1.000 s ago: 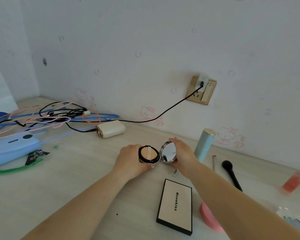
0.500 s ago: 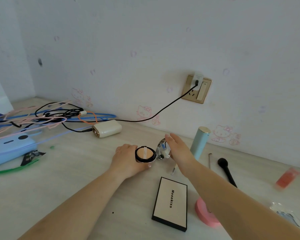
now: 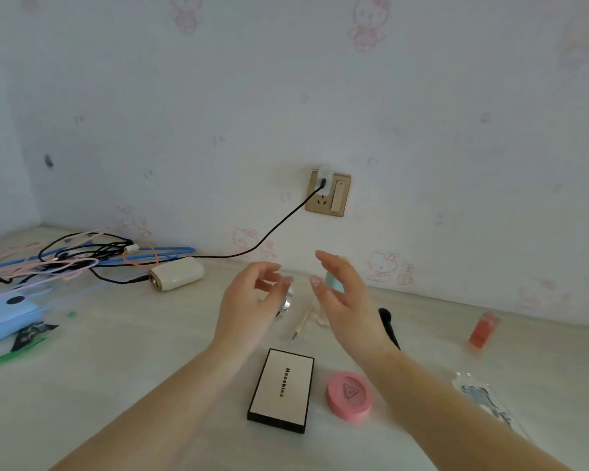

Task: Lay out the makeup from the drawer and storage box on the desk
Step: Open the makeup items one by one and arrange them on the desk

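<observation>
Hands: left hand, right hand relaxed, holding nothing | Risk: knocking silver compact at 12 o'clock

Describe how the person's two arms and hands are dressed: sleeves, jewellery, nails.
Both forearms are bare, with no sleeves in view. No watch, bracelet or glove shows on the left hand or the right hand. The visible nails on the fingers look short and pale. Any ring is too blurred to tell.

The word "Mooekiss" runs in dark letters down the cream lid of the flat rectangular palette, low in the frame's centre. Just right, the pink round compact bears a triangle emblem, its detail unreadable.
</observation>
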Available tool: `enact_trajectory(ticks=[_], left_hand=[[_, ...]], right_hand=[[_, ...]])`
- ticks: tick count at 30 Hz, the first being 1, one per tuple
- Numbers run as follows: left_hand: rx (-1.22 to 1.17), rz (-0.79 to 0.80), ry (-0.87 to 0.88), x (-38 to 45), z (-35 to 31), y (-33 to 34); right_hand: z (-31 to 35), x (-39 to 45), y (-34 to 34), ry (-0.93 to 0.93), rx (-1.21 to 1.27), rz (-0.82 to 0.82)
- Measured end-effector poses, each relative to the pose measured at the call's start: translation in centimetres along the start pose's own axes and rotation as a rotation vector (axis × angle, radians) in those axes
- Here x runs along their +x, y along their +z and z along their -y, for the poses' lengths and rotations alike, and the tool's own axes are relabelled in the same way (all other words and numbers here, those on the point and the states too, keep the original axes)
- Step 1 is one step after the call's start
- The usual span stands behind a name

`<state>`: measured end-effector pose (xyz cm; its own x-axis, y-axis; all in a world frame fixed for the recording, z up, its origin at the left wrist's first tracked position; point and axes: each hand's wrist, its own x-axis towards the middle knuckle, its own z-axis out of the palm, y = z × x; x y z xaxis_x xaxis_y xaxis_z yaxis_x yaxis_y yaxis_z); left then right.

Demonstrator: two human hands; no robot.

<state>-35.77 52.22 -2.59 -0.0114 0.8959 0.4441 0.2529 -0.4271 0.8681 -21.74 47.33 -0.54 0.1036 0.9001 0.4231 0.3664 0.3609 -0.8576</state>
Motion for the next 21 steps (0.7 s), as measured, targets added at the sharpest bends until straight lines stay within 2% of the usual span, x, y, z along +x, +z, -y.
enact_trajectory(ticks=[5, 10, 15, 21], left_hand=[[-0.059, 0.159, 0.062, -2.2, -4.3, 5.7], [-0.123, 0.339, 0.017, -3.8, -5.6, 12.1], [-0.144, 0.455, -0.052, -4.8, -5.7, 19.3], [-0.094, 0.569, -0.199, -4.9, -4.6, 26.1]], right_hand=[[-0.6, -2.6, -6.7, -0.035, -0.016, -0.137], [-3.4, -4.2, -14.6, 0.003, -0.110, -0.332], [-7.4, -5.1, -22.2, 0.125, -0.128, -0.517], [-12.1, -4.8, -25.0, 0.329, -0.268, -0.436]])
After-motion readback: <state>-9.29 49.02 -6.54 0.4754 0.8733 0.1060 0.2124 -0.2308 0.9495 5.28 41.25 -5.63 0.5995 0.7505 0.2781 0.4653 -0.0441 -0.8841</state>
